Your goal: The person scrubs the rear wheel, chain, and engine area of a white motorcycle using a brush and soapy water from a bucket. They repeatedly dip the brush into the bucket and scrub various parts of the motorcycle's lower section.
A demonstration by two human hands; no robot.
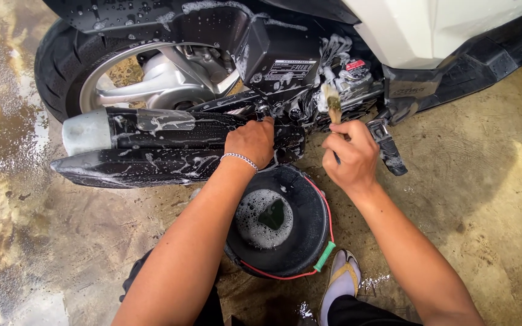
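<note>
The two forearms fill the bottom of the view, reaching forward over a black bucket (279, 223) of soapy water that stands on the wet concrete floor (484, 199), with a sandalled foot (341, 281) just beside it.

The fingers of the right hand (350, 158) are curled tight around the handle of a small brush (333, 104), whose bristles point up and touch the soapy engine parts (345, 75) of the scooter. The fingers of the left hand (250, 142) are bent down over the top of the black exhaust pipe (170, 148), resting on it rather than clearly gripping it; a thin bracelet (240, 159) sits at the wrist. Suds streak the exhaust and the rear wheel (92, 66) behind it.

Judging from this, the step in hand is scrubbing the tight spots around the engine with the brush while the left hand steadies the body. The next move seems to call for short, careful strokes into the gaps, and a dip in the bucket once the lather thins.
</note>
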